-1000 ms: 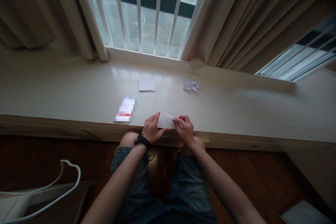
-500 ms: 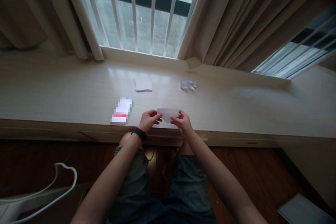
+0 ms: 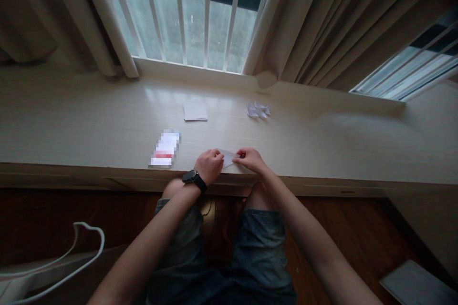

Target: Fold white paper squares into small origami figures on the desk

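A small folded sheet of white paper [image 3: 228, 158] lies between my two hands near the front edge of the pale ledge [image 3: 322, 152]. My left hand [image 3: 209, 167], with a black watch [image 3: 194, 178] on its wrist, is closed on the paper's left side. At the paper's right corner, the fingers of my right hand [image 3: 249, 158] pinch it. Beyond my hands rests a stack of square white paper [image 3: 195, 110]. Several small folded paper pieces [image 3: 258, 110] sit in a cluster to the right of that stack.
A blurred-out bright rectangle [image 3: 165, 148] lies on the ledge left of my hands. Behind stand a barred window [image 3: 193, 24] and beige curtains [image 3: 304, 24]. A white cable or tube [image 3: 102, 240] curves at lower left. A flat grey object [image 3: 418, 283] is on the floor at lower right.
One second ago my left hand lay spread beside the paper. Both hands then held it up by its ends, showing a pointed lower edge. Now the paper is lower, against the ledge, with both hands on it.
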`<state>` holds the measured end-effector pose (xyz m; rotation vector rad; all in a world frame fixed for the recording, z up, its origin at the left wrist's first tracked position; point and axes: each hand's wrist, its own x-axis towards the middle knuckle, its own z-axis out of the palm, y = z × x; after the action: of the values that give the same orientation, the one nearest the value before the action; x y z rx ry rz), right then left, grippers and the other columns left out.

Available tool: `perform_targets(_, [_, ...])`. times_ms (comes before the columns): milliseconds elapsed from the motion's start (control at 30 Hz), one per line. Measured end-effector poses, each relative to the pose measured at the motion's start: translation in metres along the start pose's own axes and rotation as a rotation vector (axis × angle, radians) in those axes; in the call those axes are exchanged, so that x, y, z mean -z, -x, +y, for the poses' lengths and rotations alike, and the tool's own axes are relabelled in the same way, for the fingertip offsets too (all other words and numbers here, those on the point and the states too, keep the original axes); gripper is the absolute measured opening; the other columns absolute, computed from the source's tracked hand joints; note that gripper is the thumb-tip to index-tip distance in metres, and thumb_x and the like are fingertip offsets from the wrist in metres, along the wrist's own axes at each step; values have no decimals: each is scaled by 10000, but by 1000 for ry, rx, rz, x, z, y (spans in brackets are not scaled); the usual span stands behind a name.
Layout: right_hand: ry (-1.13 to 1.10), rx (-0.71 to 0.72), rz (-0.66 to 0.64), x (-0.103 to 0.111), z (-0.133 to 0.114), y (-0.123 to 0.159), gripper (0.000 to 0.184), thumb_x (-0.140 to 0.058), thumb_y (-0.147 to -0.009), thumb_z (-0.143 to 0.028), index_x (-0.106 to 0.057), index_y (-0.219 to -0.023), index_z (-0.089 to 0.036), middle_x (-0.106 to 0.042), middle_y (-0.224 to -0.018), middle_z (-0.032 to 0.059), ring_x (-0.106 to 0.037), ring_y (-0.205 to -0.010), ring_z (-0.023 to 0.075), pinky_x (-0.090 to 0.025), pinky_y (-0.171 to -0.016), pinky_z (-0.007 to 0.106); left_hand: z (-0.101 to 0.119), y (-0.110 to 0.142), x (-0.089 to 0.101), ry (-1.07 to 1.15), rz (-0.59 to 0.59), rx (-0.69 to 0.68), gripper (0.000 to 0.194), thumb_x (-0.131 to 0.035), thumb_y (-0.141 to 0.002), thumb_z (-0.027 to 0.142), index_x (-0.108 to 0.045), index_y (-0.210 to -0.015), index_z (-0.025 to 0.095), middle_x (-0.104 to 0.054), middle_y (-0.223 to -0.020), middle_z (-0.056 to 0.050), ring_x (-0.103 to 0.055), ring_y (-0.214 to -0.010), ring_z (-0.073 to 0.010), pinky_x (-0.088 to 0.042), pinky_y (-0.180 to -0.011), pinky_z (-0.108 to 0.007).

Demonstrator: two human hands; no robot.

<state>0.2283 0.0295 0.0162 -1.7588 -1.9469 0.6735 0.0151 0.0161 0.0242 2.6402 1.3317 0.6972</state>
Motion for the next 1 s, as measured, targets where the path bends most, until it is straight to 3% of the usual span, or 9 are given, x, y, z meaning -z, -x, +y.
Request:
perform_targets(133, [39, -11, -56, 3, -6, 0, 168, -702, -678, -336, -707, -757, -187, -678, -686, -1, -566, -611, 126, -377, -555, 214, 19, 19, -11, -25, -13, -83, 237, -457, -913, 270, -621, -1051, 170, -614, -1103, -122, -542, -1073, -256, -428, -889, -414])
perform_targets(267, [77, -31, -17, 1, -15, 4, 187, -688, -690, -314, -697, -832, -193, -679, -720, 8, -581, -632, 137, -396, -583, 225, 8, 19, -15, 5, -1, -122, 249, -431, -926, 255, -605, -1089, 185, -589, -1185, -99, -502, -1156, -227, -381, -990, -403])
perform_targets(400, [34, -65, 164, -13, -24, 16, 322, -660, -682, -253, -636, -1000, -207, -644, -665, -23, -592, -606, 146, -418, -591, 233, 2, 13, -7, -64, 36, 9, 227, -472, -896, 279, -634, -1021, 181, -576, -1171, -132, -492, -1128, -284, -417, -897, -447])
perform_targets(467, [36, -106, 313, -24, -29, 23, 269, -612, -711, -229, -626, -980, -220, -641, -656, -17, -604, -612, 164, -435, -615, 254, 7, 13, -2, -67, 43, 52, 235, -481, -885, 285, -642, -1022, 180, -591, -1118, -136, -513, -1068, -293, -421, -853, -451])
perform_targets(600, [-3, -211, 469, -42, -37, 38, 174, -558, -789, -286, -615, -936, -213, -686, -740, 51, -646, -685, 218, -471, -649, 306, 21, 18, 0, 29, -10, -18, 401, -588, -804, 363, -591, -1171, 201, -585, -1186, -116, -517, -1061, -285, -412, -869, -435])
perform_targets(667, [-101, -178, 389, -43, -40, 42, 181, -535, -825, -320, -607, -950, -210, -700, -787, 61, -662, -710, 213, -488, -661, 308, 24, 19, -2, 50, -34, -28, 451, -633, -765, 383, -585, -1183, 220, -584, -1217, -104, -511, -1085, -291, -405, -872, -436])
perform_targets(800, [-188, -68, 138, -26, -40, 46, 205, -530, -847, -329, -608, -1002, -217, -693, -716, 16, -662, -658, 175, -506, -665, 289, 15, 17, -5, 54, -46, -25, 265, -607, -814, 378, -651, -1038, 242, -637, -1154, -72, -546, -1067, -264, -405, -861, -422])
perform_targets(867, [-65, -10, 164, -12, -33, 44, 231, -602, -788, -287, -627, -1008, -217, -692, -742, 16, -659, -702, 186, -510, -725, 320, 7, 16, -5, 65, -52, -61, 194, -580, -847, 353, -670, -983, 249, -661, -1119, -54, -568, -1056, -241, -411, -863, -407])
perform_targets(1000, [110, 328, 139, 5, -10, 38, 504, -733, -668, -251, -616, -1158, -244, -582, -1266, 86, -518, -1179, 262, -409, -998, 442, -13, 16, -5, 121, -65, -187, 197, -512, -896, 247, -687, -985, 272, -680, -1112, -24, -598, -1064, -180, -429, -897, -361])
